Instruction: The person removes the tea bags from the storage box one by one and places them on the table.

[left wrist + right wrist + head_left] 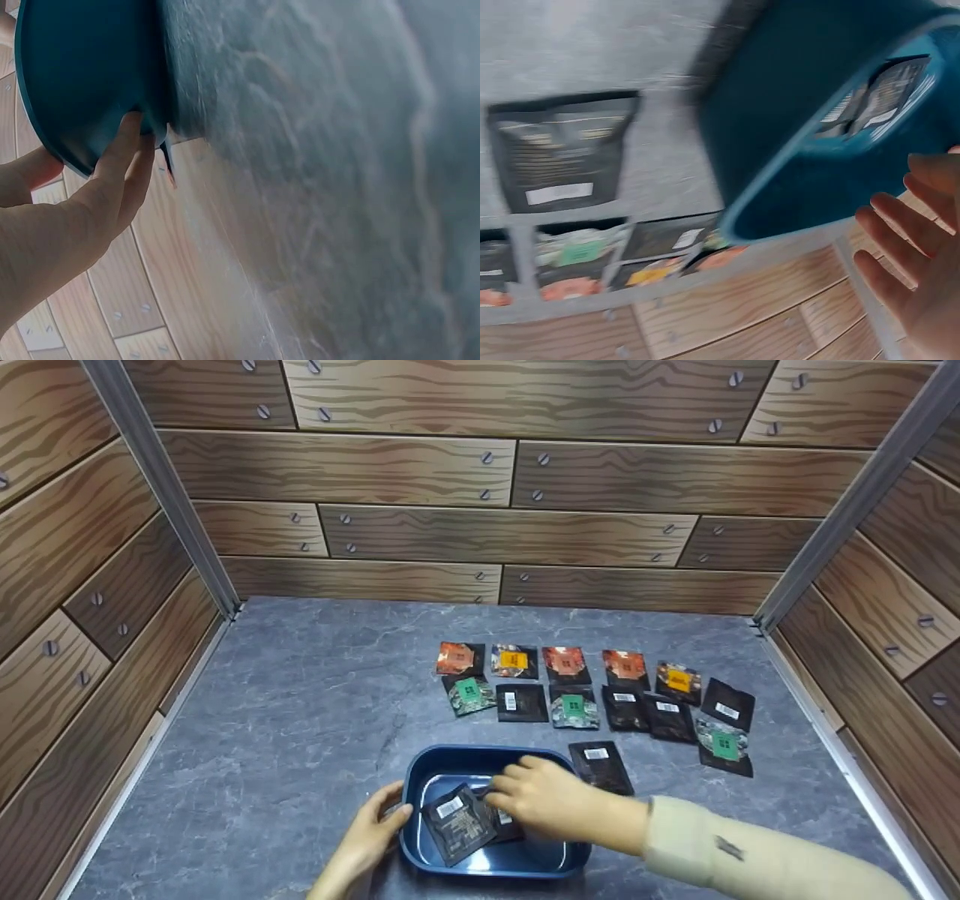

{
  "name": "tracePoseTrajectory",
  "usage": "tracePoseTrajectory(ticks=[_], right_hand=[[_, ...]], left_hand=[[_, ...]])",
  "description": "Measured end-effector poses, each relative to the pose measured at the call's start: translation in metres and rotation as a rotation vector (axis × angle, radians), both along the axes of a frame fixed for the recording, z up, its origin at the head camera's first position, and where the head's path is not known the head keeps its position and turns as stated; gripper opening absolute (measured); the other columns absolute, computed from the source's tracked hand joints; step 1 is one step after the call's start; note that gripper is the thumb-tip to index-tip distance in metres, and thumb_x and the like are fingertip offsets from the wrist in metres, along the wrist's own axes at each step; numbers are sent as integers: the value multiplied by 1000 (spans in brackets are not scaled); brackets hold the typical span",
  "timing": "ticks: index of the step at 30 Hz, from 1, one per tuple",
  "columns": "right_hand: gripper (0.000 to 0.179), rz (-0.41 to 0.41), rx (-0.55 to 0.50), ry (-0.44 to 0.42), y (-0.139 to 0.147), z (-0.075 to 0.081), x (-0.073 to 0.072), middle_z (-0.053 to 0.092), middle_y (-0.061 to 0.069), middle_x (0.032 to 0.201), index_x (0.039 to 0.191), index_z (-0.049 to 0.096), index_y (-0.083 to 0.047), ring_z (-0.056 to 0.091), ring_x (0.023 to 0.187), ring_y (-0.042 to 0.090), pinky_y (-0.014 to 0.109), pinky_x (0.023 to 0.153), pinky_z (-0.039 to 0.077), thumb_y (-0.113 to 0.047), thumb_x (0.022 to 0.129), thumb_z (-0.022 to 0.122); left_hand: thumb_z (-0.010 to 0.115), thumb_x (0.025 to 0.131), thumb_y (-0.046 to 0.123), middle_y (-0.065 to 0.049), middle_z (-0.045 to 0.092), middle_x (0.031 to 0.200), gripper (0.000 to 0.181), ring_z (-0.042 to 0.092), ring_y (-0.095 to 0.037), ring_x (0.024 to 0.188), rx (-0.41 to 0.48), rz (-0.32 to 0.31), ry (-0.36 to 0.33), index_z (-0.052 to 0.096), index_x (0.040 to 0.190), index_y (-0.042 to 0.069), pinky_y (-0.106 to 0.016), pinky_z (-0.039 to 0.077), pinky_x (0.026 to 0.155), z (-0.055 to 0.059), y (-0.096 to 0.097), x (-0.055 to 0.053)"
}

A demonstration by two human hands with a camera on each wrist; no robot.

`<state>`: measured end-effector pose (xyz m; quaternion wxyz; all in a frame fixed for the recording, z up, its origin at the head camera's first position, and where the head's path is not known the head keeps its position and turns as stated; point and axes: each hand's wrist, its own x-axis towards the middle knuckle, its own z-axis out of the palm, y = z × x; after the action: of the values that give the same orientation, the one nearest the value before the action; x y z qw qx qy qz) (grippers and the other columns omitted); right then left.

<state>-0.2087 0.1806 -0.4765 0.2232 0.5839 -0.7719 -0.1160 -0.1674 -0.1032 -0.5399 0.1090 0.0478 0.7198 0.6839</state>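
Note:
A blue rectangular basin (495, 873) stands at the front of the table. My left hand (367, 831) holds its left end, the thumb at the rim and the fingers against the outer wall (97, 67). Inside lie two overlapping black packets, one (459, 829) on top and another (507, 826) partly under it, white labels up. Over the basin's right half reaches my right hand (551, 801). In the right wrist view its fingers (907, 225) are loosely bent and spread, with nothing seen between them, apart from the packets.
Just beyond the basin's right end lies one black packet (602, 767). Farther back are two uneven rows of packets, some red (564, 665), some yellow (514, 661), some green (574, 707), others black with labels (523, 703). Wood-patterned walls (420, 536) enclose the grey marbled table (300, 720).

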Motion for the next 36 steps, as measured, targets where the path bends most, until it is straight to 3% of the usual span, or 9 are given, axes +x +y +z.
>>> tracePoseTrajectory(ticks=[9, 16, 27, 32, 36], right_hand=[[26, -13, 164, 0, -51, -10, 2, 69, -6, 101, 103, 69, -23, 63, 83, 12, 26, 67, 51, -31, 79, 74], [46, -102, 281, -10, -77, -21, 8, 70, -2, 110, 119, 68, -25, 66, 89, 15, 30, 77, 54, -46, 79, 76], [55, -118, 331, -10, -83, -31, 10, 69, 0, 113, 116, 65, -26, 66, 89, 14, 29, 78, 55, -54, 71, 81], [53, -135, 356, -56, -83, -25, 10, 69, -1, 112, 120, 65, -26, 66, 90, 13, 27, 77, 54, -51, 75, 77], [42, -128, 356, -108, -85, -17, 10, 69, -5, 100, 117, 67, -26, 65, 85, 11, 26, 72, 51, -45, 79, 73]], left_hand=[[50, 101, 2, -42, 41, 137, 49, 52, -47, 121, 4, 10, -21, 31, 139, -22, -46, 51, 97, 1, -1, -2], [50, 101, 2, -42, 41, 137, 49, 51, -47, 123, 21, 6, -29, 31, 139, -22, -46, 51, 98, 0, 0, -1], [50, 101, 1, -43, 42, 136, 49, 52, -46, 121, 2, -6, -15, 30, 139, -23, -44, 52, 96, -3, -1, -3], [51, 101, 1, -43, 42, 135, 49, 52, -47, 122, -16, -16, 2, 31, 137, -24, -44, 52, 96, -3, -3, -3], [51, 101, 2, -42, 43, 136, 49, 52, -47, 121, -14, -12, 2, 31, 138, -23, -43, 52, 97, -2, -3, -3]])
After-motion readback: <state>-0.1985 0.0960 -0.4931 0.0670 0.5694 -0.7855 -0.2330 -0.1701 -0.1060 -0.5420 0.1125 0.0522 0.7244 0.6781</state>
